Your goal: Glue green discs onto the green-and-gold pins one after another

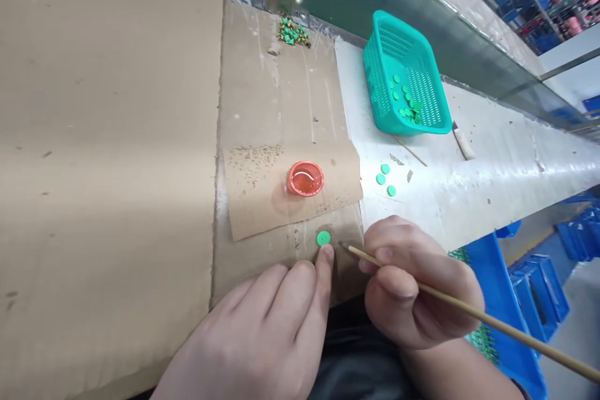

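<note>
On the brown cardboard lies a small round green disc [323, 238] with two dark dots, like a button. The index fingertip of my left hand [276, 319] rests at its near edge, pinning it down; the other fingers are curled together and the thumb is hidden. My right hand [417, 281] pinches a long thin wooden stick [497, 324] between thumb and fingers. Its dark tip points left, a little right of the disc and apart from it. Just beyond the disc stands a small red cup [305, 179] of clear-looking liquid.
At the back right stands a green plastic basket [368, 69] with several green discs inside. Three loose green discs [381, 179], another thin stick [410, 150] and a white tube-like item [463, 141] lie nearby. Small green-gold pieces [293, 32] are heaped behind. Blue trays [509, 319] sit lower right.
</note>
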`<state>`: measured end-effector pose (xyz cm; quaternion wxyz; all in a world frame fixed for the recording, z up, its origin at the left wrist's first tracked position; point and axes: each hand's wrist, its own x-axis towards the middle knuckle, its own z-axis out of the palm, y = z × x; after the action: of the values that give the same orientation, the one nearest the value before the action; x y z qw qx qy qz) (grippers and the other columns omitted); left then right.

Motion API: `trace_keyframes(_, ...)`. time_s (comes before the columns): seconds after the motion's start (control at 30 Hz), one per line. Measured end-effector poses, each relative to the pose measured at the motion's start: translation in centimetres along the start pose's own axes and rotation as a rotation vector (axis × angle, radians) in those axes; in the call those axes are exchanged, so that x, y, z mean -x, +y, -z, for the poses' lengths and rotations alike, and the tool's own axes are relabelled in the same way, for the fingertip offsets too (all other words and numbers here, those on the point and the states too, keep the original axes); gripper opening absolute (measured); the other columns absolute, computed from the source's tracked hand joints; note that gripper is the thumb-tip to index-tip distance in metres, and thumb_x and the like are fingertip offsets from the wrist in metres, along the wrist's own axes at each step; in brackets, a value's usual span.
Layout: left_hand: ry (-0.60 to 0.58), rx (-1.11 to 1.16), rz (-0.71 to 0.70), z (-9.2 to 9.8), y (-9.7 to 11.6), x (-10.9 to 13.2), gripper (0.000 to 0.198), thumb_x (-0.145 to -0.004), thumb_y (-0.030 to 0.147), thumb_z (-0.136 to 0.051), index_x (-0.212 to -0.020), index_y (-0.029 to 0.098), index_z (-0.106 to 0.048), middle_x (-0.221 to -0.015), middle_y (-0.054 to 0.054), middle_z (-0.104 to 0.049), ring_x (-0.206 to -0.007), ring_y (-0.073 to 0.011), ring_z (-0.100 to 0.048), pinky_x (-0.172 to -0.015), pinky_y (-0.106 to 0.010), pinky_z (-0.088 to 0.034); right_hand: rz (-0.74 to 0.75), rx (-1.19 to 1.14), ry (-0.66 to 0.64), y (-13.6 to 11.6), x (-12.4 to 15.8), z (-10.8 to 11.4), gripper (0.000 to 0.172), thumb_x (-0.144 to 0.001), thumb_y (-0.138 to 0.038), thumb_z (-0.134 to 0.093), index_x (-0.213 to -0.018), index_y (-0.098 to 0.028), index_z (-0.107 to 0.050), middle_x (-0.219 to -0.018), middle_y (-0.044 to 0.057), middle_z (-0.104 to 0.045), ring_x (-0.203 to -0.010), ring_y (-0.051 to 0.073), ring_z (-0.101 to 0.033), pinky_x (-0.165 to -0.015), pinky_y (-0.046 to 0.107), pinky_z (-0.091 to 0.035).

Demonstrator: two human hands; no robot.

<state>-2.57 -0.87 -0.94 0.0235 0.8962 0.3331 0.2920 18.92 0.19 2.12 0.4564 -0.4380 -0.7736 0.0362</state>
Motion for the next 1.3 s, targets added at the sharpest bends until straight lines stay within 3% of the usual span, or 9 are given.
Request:
trace_keyframes(0.1,-0.006,-0.003,-0.008,-0.2,-0.1,0.0,0.037,-0.117,0.010,-0.056,-0.150,0.002,-0.071,-0.095,-0.005,-0.074,-0.080,-0.0229,-0.067,-0.065,-0.044,-0.044,-0.084,-0.056,0.117,-0.1,0.7,-0.7,0.013,-0.122,-0.021,-0.063,-0.129,-0.023,-0.073,-0.083,-0.001,-0.071,-0.062,0.017,-0.065,-0.055,0.034,-0.059)
trace_keyframes(0.23,0.005,0.014,-0.013,-0.3,-0.1,-0.2,0.031,-0.117,0.009,-0.052,-0.137,0.005,-0.075,-0.090,-0.004,-0.072,-0.080,-0.0227,-0.070,-0.063,-0.043,-0.043,-0.081,-0.111,0.101,0.0,0.3,-1.1,0.009,-0.120,-0.020,-0.067,-0.124,-0.021,-0.075,-0.082,-0.001,-0.072,-0.064,0.017,-0.066,-0.056,0.034,-0.061)
trace_keyframes(0.6,-0.061,0.029,-0.009,0.2,-0.1,-0.1,0.040,-0.115,0.011,-0.053,-0.149,0.002,-0.071,-0.088,-0.003,-0.069,-0.071,-0.0224,-0.066,-0.059,-0.043,-0.050,-0.068,-0.133,0.090,0.1,-0.1,-1.3,0.009,-0.115,-0.010,-0.068,-0.116,-0.019,-0.072,-0.082,0.001,-0.070,-0.066,0.018,-0.066,-0.056,0.033,-0.059)
trace_keyframes(1.0,-0.016,0.007,0.022,0.0,0.0,0.1,0.031,-0.116,0.013,-0.055,-0.140,0.008,-0.074,-0.084,0.000,-0.064,-0.070,-0.0222,-0.059,-0.061,-0.044,-0.046,-0.100,-0.127,0.023,0.2,0.0,-1.0,0.010,-0.116,-0.014,-0.066,-0.116,-0.023,-0.070,-0.081,0.000,-0.072,-0.064,0.018,-0.068,-0.054,0.033,-0.060)
trace_keyframes(1.17,-0.013,-0.004,-0.001,-0.1,0.0,-0.2,0.039,-0.115,0.011,-0.056,-0.150,0.002,-0.072,-0.094,-0.004,-0.072,-0.079,-0.0225,-0.067,-0.062,-0.043,-0.048,-0.128,-0.095,0.092,0.2,0.1,-0.5,0.011,-0.118,-0.021,-0.068,-0.123,-0.029,-0.074,-0.083,0.000,-0.075,-0.059,0.020,-0.067,-0.051,0.040,-0.062)
trace_keyframes(1.3,0.000,-0.019,0.011,0.0,-0.1,-0.2,0.041,-0.113,0.008,-0.057,-0.151,0.002,-0.072,-0.094,-0.004,-0.071,-0.077,-0.0213,-0.065,-0.063,-0.042,-0.048,-0.102,-0.087,0.167,0.4,-2.0,-0.3,0.012,-0.119,-0.022,-0.068,-0.123,-0.030,-0.077,-0.082,-0.001,-0.072,-0.062,0.021,-0.069,-0.054,0.041,-0.063)
